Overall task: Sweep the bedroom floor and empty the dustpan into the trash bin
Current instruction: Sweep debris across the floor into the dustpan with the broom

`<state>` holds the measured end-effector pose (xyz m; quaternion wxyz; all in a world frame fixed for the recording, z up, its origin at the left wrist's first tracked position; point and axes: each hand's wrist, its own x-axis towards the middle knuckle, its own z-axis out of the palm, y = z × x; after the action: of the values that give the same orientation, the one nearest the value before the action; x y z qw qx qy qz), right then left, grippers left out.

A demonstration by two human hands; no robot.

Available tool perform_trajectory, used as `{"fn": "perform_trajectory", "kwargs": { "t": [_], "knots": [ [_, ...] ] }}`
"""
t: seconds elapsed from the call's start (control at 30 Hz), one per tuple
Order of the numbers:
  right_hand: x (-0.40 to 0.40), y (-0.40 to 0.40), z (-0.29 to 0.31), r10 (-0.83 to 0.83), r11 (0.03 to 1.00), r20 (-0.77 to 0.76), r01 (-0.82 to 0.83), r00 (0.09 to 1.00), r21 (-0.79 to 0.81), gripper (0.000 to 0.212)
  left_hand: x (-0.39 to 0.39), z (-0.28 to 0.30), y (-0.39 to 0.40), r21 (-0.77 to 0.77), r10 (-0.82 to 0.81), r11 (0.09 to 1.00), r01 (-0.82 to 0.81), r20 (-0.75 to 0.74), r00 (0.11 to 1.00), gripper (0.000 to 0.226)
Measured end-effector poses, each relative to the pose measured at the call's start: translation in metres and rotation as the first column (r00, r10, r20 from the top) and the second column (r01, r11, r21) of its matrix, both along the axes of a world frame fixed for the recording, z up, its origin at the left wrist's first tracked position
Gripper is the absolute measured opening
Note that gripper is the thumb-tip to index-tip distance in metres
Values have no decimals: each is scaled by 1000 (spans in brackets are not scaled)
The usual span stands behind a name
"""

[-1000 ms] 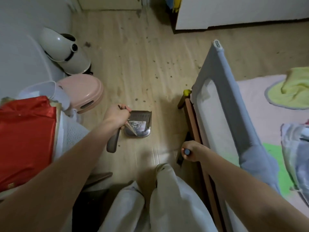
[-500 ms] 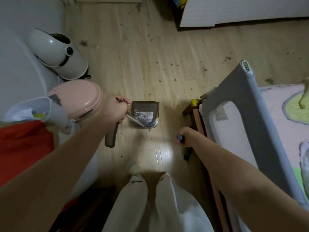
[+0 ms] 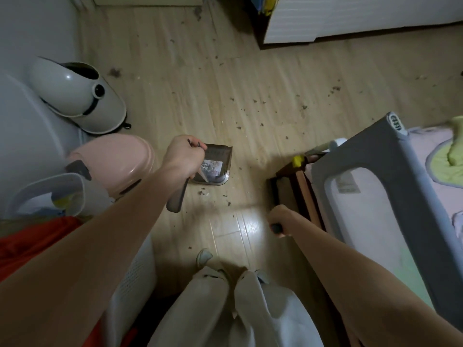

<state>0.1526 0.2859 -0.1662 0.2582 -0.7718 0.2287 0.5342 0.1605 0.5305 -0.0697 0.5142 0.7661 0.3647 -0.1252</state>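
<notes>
- Right hand point(image 3: 278, 220) grips a dark handle end, fingers clamped round it; the broom head is hidden beside the bed frame point(image 3: 298, 186).
- Left hand point(image 3: 184, 159) holds the dustpan point(image 3: 215, 169) by its handle, fingers curled round it; the pan sits low over the floor point(image 3: 250, 121), some litter already inside.
- Much debris point(image 3: 260, 125) remains beyond; I judge sweeping partly done, emptying not yet.

Logo patch on bed rail point(image 3: 395, 156) corner, letters too small to read.

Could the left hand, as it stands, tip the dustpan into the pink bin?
Probably yes: the left hand grips the dustpan, the pink bin sits just beside it, nothing between; its lid looks closed.
</notes>
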Motion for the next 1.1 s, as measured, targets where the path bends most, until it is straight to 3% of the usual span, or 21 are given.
{"fn": "perform_trajectory", "kwargs": {
  "t": [0.17,0.27,0.33,0.37,0.47,0.53,0.6,0.77,0.83,0.9,0.97,1.03,1.1],
  "knots": [
    [0,-34,31,-116,991,-38,113,993,-67,8,15,1,-4,19,16,1000,-16,10,1000,19],
    [2,-31,36,-84,993,39,87,996,-74,21,15,-1,-8,28,25,999,-25,14,1000,19],
    [5,-21,29,-94,994,81,98,992,-52,17,13,-4,-5,22,28,999,-29,29,999,18],
    [6,-13,26,-96,994,85,99,992,-36,9,11,-7,-1,24,33,999,-33,26,999,20],
    [2,7,7,-85,996,81,87,993,-31,24,0,-15,11,20,58,998,-58,28,998,31],
    [-1,18,2,-96,994,30,97,995,-41,9,-7,-19,18,-2,87,996,-87,41,995,33],
    [3,21,0,-137,990,20,138,990,-29,8,-10,-22,23,-27,136,991,-134,52,989,32],
    [12,13,30,-134,991,53,134,990,4,16,-30,-18,22,-72,212,975,-211,11,977,30],
    [18,6,41,-76,997,48,77,996,-17,16,-32,-21,19,-81,221,972,-221,-6,975,31],
    [30,14,86,100,995,99,-101,990,7,16,-54,12,31,-88,310,948,-305,57,949,28],
    [50,5,91,176,982,69,-170,982,-80,15,-48,12,33,-61,300,953,-296,60,952,26],
    [59,-2,96,268,953,-26,-269,963,-137,14,-50,13,29,-55,277,960,-275,42,960,25],
    [65,-1,104,436,886,-28,-434,900,-164,12,-58,16,27,-49,299,954,-297,33,954,24]
  ]
}}
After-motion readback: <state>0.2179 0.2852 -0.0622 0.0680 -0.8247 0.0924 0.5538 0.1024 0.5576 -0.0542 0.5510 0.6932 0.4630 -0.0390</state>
